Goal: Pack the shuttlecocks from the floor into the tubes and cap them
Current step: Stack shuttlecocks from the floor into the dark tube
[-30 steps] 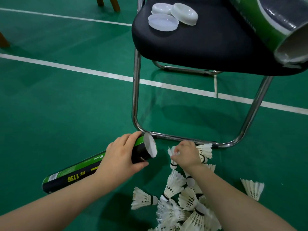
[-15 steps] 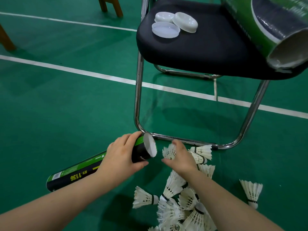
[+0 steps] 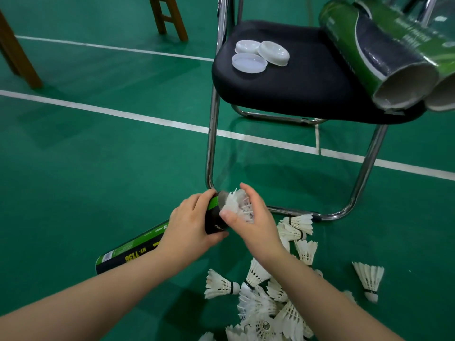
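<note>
- Shuttlecocks (image 3: 261,306) lie heaped on the green floor (image 3: 98,168) nearest me, mostly under and beside my right forearm. A lone shuttlecock (image 3: 369,279) stands on its cork off to the right. I judge that most of the packing is not yet done.
- A little further out, my left hand (image 3: 192,225) holds a green-and-black tube (image 3: 133,249) just behind its mouth, grip closed round it. The tube lies low and slants back toward my left.
- My right hand (image 3: 253,217) meets it at the mouth. Its grip is curled round the feather skirt of a shuttlecock (image 3: 236,203), thumb underneath and fingers over the top, apparently feeding it in.
- The feathers are blurred there, so it may be more than one nested together. I cannot tell how full the tube is.
- Beyond the hands stands a chair (image 3: 211,143) with a chrome frame and a black seat (image 3: 295,94).
- Three white caps (image 3: 248,62) lie loose on the seat, touching one another. None is on a tube, so I take it the capping has not begun.
- On the seat's right side, two more tubes (image 3: 376,52) lie with their open mouths toward me. Their rims show pale and bare, so both probably need filling too.
- Furthest off are wooden legs (image 3: 170,18) at the top left.
</note>
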A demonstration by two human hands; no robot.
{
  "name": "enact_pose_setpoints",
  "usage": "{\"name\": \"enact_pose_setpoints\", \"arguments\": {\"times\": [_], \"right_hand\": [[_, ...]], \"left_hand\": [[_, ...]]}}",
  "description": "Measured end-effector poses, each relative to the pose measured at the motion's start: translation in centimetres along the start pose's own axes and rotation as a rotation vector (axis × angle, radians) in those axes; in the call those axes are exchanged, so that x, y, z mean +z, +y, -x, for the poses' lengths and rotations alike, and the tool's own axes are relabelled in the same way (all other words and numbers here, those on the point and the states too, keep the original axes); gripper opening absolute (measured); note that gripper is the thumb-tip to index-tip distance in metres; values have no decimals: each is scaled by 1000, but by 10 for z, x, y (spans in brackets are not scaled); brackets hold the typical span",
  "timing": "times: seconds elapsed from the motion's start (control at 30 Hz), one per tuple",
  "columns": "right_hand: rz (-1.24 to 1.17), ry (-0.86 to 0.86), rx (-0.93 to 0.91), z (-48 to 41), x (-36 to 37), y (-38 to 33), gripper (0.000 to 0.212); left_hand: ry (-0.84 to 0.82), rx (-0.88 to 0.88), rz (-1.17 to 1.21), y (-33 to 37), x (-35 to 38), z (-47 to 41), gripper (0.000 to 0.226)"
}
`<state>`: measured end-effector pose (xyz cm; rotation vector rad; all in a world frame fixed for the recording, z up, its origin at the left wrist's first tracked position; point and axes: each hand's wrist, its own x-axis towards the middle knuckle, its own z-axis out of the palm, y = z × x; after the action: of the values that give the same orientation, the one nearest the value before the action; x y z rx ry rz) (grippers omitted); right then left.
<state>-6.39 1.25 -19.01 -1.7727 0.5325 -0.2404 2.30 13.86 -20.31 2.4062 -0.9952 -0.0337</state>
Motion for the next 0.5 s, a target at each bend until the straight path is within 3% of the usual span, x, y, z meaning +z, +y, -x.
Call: {"name": "enact_pose_setpoints", "arguments": {"times": [0.2, 0.43, 0.5], "right_hand": [[297, -76, -154, 28, 8, -5, 92], [465, -2, -544, 49, 2, -15, 58], [457, -100, -530, 52, 2, -21, 46]], "left_hand": [[25, 36, 54, 7, -14, 21, 77], [71, 14, 141, 5, -33, 29, 84], [70, 26, 155, 5, -35, 34, 84]]}}
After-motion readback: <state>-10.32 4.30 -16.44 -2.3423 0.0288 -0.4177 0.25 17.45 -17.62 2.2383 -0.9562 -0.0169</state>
